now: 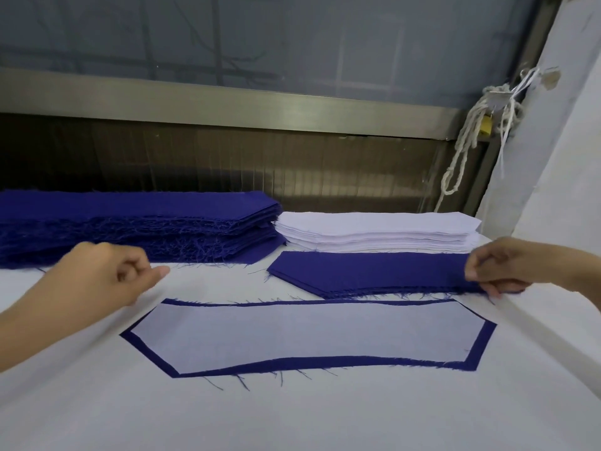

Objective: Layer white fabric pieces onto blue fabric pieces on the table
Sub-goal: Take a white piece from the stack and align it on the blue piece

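blue stack (130, 222): cut by left edge | right hand (500, 265): fingers partly under blue pile (367, 271)

matt frayed blue fabric pieces (367, 271), smooth white fabric pieces (377, 231)

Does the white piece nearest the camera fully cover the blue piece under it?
No, the white piece lies inside the blue piece, whose edge shows as a border all round it.
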